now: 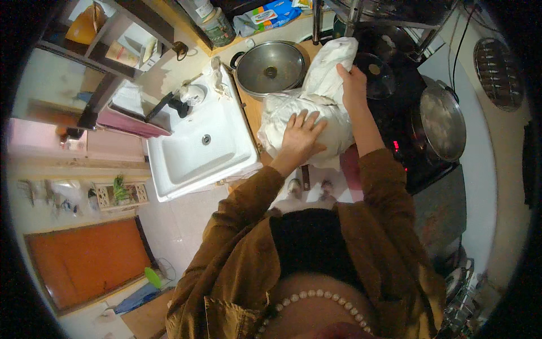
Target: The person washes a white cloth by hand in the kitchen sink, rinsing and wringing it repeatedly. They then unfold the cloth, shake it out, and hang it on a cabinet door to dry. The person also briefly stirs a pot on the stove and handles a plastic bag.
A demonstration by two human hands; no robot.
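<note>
A bulky white bundle (279, 112), cloth or a soft bag, rests at the counter's front, between the sink and the cooktop. Fingers spread, my left hand (300, 133) lies flat against its lower, rounded part. My right hand (354, 84) grips the edge of the bundle's raised upper end, which stretches towards the back of the counter. What the bundle contains is hidden. Just behind it on the left, a round metal pan (271, 68) with a dark side handle sits on the wooden counter.
A white sink (203, 156) with a faucet (180, 106) is on the left. On the right, a black cooktop (391, 114) shows red lit digits beside a lidded pot (442, 123). A metal rack (351, 19), jar (218, 29) and wipes pack (273, 17) stand behind.
</note>
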